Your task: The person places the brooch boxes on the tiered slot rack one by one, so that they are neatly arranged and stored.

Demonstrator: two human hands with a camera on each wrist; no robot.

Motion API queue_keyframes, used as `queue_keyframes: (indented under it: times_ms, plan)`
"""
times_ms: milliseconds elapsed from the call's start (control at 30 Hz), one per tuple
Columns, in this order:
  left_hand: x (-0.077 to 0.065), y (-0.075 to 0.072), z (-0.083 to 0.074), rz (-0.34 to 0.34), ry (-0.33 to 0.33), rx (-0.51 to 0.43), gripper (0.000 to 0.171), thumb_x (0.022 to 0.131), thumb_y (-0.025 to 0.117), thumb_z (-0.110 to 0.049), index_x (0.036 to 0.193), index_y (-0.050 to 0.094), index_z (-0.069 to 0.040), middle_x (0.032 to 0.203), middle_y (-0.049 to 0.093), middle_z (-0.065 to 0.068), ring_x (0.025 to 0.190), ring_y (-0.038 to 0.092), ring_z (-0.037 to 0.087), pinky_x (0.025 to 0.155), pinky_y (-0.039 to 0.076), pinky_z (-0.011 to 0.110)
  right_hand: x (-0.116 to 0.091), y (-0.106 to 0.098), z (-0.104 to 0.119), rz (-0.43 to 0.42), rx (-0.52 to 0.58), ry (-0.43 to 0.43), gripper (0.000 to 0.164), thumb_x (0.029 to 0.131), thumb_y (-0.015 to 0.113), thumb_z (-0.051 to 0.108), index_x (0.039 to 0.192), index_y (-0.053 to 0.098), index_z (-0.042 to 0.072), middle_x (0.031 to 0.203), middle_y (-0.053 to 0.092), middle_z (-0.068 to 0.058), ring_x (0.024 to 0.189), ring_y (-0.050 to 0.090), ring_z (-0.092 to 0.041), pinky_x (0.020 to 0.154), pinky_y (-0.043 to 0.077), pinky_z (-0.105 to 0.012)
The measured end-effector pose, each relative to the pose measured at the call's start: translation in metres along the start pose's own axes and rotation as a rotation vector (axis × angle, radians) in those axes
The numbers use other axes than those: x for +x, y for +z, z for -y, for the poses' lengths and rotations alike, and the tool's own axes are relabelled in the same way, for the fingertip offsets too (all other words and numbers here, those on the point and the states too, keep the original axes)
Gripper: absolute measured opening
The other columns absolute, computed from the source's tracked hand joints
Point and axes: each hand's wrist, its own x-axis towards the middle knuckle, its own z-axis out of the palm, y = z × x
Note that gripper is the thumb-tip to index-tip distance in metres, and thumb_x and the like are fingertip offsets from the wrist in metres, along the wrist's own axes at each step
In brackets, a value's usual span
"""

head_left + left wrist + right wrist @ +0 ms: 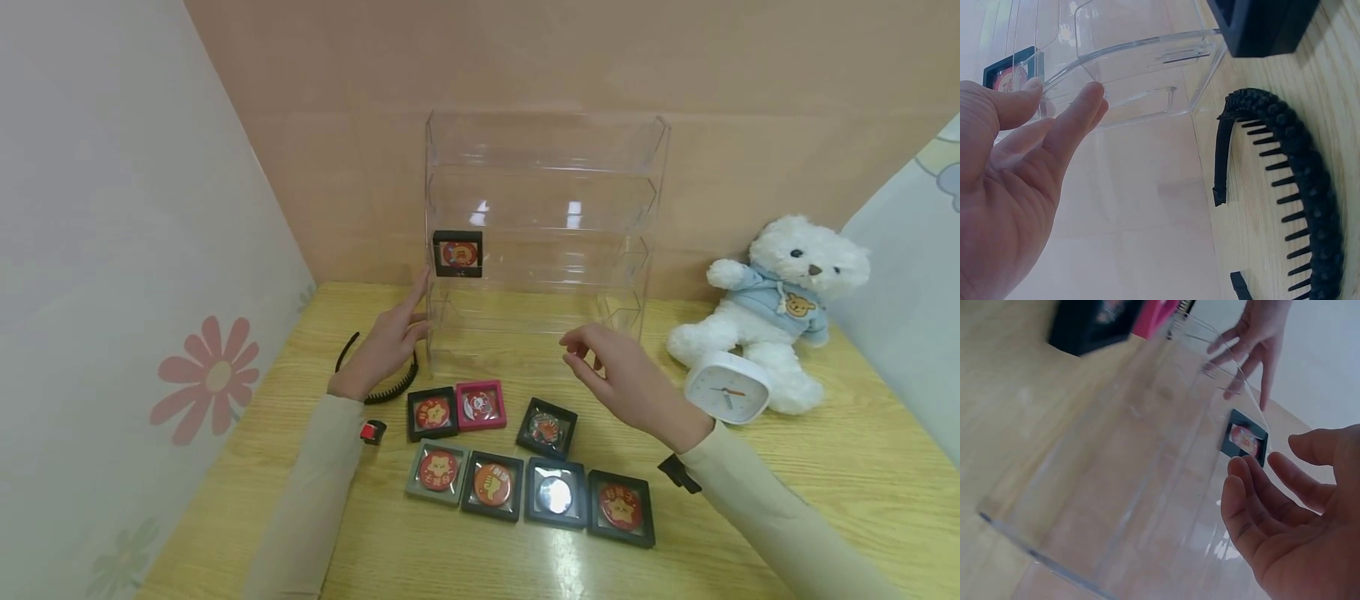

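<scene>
A clear acrylic tiered rack (540, 167) stands against the back wall. On one of its middle tiers, at the left end, sits a black square frame (458, 268) with a red round badge. My left hand (386, 346) is at the rack's left side, index finger extended; the left wrist view shows the fingers (1079, 115) against the clear side panel. In front of the rack's lower right, my right hand (618, 379) hovers with loosely bent fingers and nothing in them. Several framed badges lie on the table, among them a pink frame (482, 405) and a tilted dark frame (547, 428).
A black toothed headband (393, 390) lies beside the rack, under my left wrist. To the right sits a white teddy bear (780, 292) in a blue hoodie, a white clock (727, 387) leaning before it. A grey frame (438, 472) and several dark ones form the front row.
</scene>
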Motion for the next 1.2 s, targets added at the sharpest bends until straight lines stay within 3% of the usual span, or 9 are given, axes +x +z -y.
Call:
queue_keyframes:
  times_ms: [467, 733, 1033, 1200]
  plan:
    - [-0.001, -0.001, -0.002, 0.007, 0.002, -0.001, 0.088, 0.105, 0.05, 0.001, 0.163, -0.004, -0.037, 0.167, 0.014, 0.002, 0.128, 0.055, 0.037, 0.099, 0.052, 0.046, -0.065, 0.008, -0.004, 0.074, -0.046, 0.07, 0.012, 0.101, 0.065, 0.015, 0.113, 0.064, 0.014, 0.096, 0.059, 0.012, 0.082, 0.055, -0.004, 0.064, 0.051, -0.025]
    - [-0.001, 0.0, -0.004, 0.011, -0.008, 0.005, 0.088, 0.105, 0.051, -0.001, 0.163, -0.005, -0.037, 0.167, 0.016, 0.003, 0.128, 0.055, 0.036, 0.1, 0.052, 0.045, -0.088, 0.007, 0.004, 0.111, -0.044, 0.138, 0.014, 0.101, 0.066, 0.019, 0.114, 0.066, 0.014, 0.1, 0.062, 0.012, 0.086, 0.057, -0.003, 0.067, 0.053, -0.026]
    - [0.0, -0.001, -0.001, 0.008, 0.001, -0.005, 0.09, 0.104, 0.052, 0.001, 0.163, -0.005, -0.035, 0.167, 0.015, 0.005, 0.127, 0.056, 0.038, 0.1, 0.052, 0.046, -0.109, 0.004, 0.009, 0.094, -0.09, 0.102, 0.02, 0.095, 0.073, 0.016, 0.114, 0.065, 0.014, 0.105, 0.065, 0.008, 0.09, 0.061, -0.007, 0.071, 0.055, -0.03]
    - [0.001, -0.001, 0.0, 0.006, 0.001, -0.003, 0.089, 0.104, 0.052, 0.001, 0.163, -0.004, -0.036, 0.167, 0.016, 0.004, 0.127, 0.056, 0.037, 0.1, 0.052, 0.047, -0.12, 0.001, 0.011, 0.127, -0.102, 0.139, 0.022, 0.095, 0.073, 0.018, 0.115, 0.066, 0.013, 0.108, 0.066, 0.006, 0.093, 0.062, -0.008, 0.074, 0.057, -0.032]
